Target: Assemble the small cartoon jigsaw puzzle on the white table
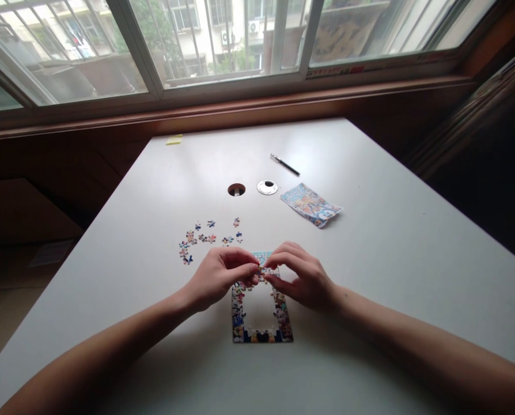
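My left hand (226, 275) is closed in a pinch, with a small jigsaw puzzle piece (260, 268) at the tips of its thumb and forefinger. Opposite it, my right hand (299, 275) curves in from the right; its forefinger reaches the piece, while its thumb stays a little apart below. Both hands are over the upper part of a partly assembled jigsaw puzzle (286, 323). Its border is joined into an upright rectangle, and white shows through the open middle. My fingers hide some of its upper rows.
Several loose puzzle pieces (212, 237) lie beyond my left hand. A crumpled printed sheet (311, 204), a black pen (285, 165), a round metal cover (267, 187) and a cable hole (236, 189) are farther back. Yellow tape (174, 139) marks the white table's (396, 242) far edge.
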Available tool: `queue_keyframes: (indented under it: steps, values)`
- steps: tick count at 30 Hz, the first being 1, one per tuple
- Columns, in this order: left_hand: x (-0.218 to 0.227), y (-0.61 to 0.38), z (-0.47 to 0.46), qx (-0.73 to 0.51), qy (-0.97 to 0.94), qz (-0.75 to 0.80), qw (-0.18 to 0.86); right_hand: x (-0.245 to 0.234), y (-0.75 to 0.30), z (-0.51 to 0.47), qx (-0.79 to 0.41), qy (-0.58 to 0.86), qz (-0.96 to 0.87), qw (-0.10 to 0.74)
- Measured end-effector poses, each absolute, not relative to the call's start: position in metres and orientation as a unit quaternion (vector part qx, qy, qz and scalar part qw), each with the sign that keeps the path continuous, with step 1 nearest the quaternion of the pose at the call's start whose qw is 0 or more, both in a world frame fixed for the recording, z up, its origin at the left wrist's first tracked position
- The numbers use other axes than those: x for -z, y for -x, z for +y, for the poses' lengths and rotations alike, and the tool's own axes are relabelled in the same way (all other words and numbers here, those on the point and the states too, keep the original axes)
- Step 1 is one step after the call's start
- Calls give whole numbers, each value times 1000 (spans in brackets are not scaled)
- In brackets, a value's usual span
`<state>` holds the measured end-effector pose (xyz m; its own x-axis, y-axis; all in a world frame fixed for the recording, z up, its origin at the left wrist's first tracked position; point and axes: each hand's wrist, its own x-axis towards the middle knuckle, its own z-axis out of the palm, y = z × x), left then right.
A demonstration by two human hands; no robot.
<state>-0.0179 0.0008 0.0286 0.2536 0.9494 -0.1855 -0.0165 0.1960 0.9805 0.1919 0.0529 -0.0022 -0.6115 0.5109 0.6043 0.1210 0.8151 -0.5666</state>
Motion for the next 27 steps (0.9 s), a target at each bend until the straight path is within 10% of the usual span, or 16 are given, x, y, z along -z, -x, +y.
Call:
queue_keyframes:
  steps: [14,21,27]
  values:
    - [-30,23,-3,-377,-528,453,611,3,-191,54,-270,200,-861,383]
    - [-13,45,-9,-375,-763,489,196,1,-189,56,-270,203,-877,341]
    - [5,51,-12,-325,-836,420,138,1,-189,58,-269,210,-893,292]
